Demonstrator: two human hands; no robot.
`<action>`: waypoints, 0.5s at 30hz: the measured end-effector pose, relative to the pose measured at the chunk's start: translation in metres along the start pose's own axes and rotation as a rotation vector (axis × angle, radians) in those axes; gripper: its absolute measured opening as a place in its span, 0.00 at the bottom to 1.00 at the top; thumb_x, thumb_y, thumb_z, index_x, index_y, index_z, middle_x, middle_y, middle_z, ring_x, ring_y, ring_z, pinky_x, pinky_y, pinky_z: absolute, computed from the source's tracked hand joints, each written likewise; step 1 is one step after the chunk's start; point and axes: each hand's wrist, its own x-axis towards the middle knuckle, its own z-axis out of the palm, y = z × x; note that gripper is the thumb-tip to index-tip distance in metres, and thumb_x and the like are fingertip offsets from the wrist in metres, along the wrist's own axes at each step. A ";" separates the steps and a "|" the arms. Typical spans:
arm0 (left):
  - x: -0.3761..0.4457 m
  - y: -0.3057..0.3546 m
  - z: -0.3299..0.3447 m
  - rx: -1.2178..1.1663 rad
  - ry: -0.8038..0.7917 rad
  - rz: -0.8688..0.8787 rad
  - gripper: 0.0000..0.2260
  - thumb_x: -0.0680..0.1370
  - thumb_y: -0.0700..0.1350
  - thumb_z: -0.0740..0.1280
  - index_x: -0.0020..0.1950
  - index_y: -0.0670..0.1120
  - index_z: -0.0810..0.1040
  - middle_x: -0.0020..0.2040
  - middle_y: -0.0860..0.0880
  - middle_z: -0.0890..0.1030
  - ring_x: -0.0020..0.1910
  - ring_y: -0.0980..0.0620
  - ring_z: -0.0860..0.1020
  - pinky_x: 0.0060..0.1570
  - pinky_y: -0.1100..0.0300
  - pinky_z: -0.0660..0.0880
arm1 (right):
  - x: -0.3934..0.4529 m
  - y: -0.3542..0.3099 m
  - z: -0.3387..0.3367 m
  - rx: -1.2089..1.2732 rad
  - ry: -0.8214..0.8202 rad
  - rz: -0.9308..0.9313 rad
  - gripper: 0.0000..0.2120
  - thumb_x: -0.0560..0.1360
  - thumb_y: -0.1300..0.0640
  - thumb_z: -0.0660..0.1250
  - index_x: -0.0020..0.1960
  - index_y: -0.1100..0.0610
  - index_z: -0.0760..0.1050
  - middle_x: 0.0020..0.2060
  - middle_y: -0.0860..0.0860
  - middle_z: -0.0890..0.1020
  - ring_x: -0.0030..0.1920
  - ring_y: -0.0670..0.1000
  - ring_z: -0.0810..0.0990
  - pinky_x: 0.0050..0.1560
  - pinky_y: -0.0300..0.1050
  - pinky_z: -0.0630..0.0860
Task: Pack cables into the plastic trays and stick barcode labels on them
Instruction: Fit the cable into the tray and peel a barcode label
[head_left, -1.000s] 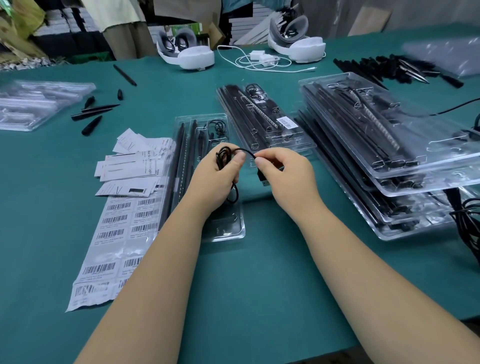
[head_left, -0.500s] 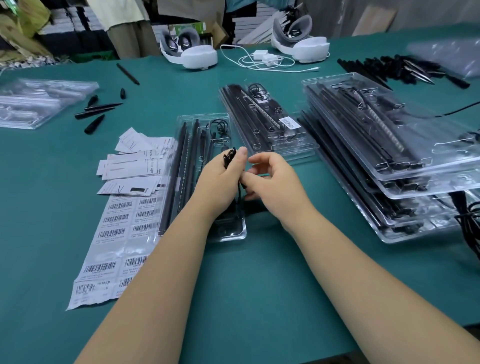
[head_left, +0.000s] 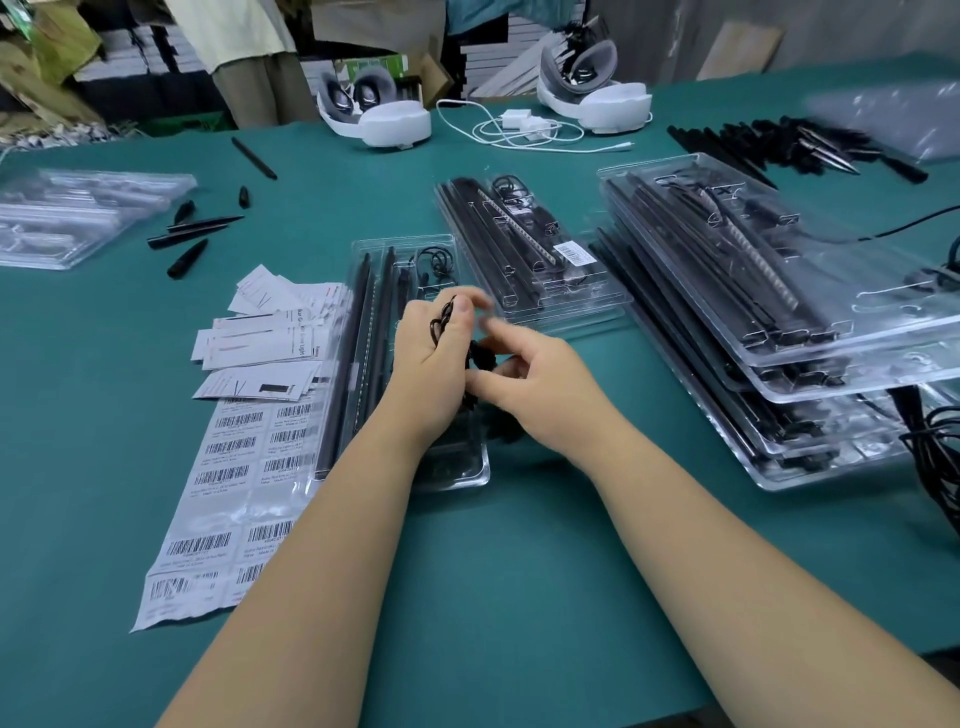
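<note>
A coiled black cable (head_left: 441, 325) is gripped in my left hand (head_left: 434, 358), with loops showing above the thumb. My right hand (head_left: 535, 382) is close against it, fingers curled and pinching the cable's dark end between the two hands. Both hands hover over a clear plastic tray (head_left: 457, 467) that holds long black bars and a small cable coil at its far end. A sheet of barcode labels (head_left: 228, 483) lies left of the tray. A packed tray with a barcode label (head_left: 569, 254) on it lies just beyond.
A tall stack of packed trays (head_left: 779, 322) fills the right side. Paper leaflets (head_left: 260, 343), loose black pens (head_left: 192, 239) and empty trays (head_left: 78, 218) lie to the left. White headsets (head_left: 384, 114) and a white cable sit at the back. Black cables (head_left: 935, 457) hang at the right edge.
My hands have drawn together over the tray. The cable, stretched between them a second ago, is now bunched into my left hand, and my right hand has moved in against it.
</note>
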 end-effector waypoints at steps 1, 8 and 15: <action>-0.001 0.001 0.000 0.009 -0.004 0.001 0.13 0.84 0.49 0.52 0.51 0.61 0.75 0.50 0.45 0.69 0.56 0.47 0.72 0.58 0.57 0.72 | 0.000 -0.001 0.001 -0.011 -0.010 0.002 0.16 0.74 0.61 0.69 0.53 0.40 0.76 0.30 0.39 0.78 0.26 0.39 0.71 0.32 0.30 0.69; -0.003 0.003 0.001 0.015 -0.027 0.004 0.13 0.84 0.49 0.53 0.54 0.60 0.76 0.49 0.46 0.66 0.51 0.56 0.70 0.42 0.78 0.67 | 0.000 -0.001 0.011 -0.356 0.056 -0.030 0.06 0.76 0.54 0.63 0.47 0.53 0.79 0.36 0.56 0.74 0.35 0.55 0.76 0.41 0.52 0.75; -0.006 0.006 -0.001 -0.018 -0.106 0.003 0.13 0.80 0.55 0.54 0.58 0.61 0.75 0.51 0.43 0.66 0.57 0.44 0.71 0.59 0.63 0.69 | -0.005 0.004 0.016 -0.281 -0.031 0.030 0.14 0.71 0.57 0.70 0.56 0.52 0.73 0.46 0.50 0.67 0.38 0.45 0.71 0.40 0.29 0.69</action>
